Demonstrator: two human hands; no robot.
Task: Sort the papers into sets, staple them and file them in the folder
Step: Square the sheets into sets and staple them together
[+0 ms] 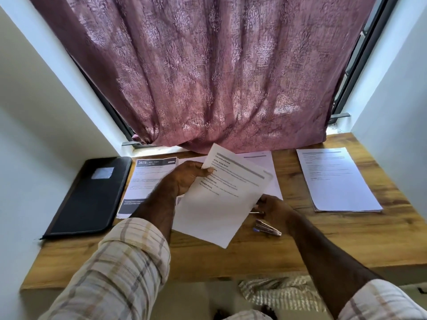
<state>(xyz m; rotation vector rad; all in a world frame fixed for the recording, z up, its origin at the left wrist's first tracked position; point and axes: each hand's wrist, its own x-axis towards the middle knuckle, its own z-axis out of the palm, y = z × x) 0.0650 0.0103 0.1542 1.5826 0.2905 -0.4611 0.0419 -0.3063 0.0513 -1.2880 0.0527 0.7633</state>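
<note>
Tabletop (323, 245), lower half of frame. Black folder (90, 195) closed, far left. Paper groups counted: three lying flat, namely the dark-header sheet (147, 179) centre-left, white sheets (265, 172) at centre, a stack (335, 179) at right; plus one raised sheet (221, 192). One stapler (268, 227) lies below the right hand.

Left hand (187, 179) pinches the raised sheet, thumb on top. Right hand (275, 209): fingers hidden behind paper, grip unclear.

Risks: sheet joins the wrong set; the one-edge pinch lets it slip or crease.

The left hand (184, 179) is raised, thumb and fingers pinching a sheet's edge. The right hand (273, 210) reaches low and forward, fingers partly hidden. Both checked sleeves are rolled up.
</note>
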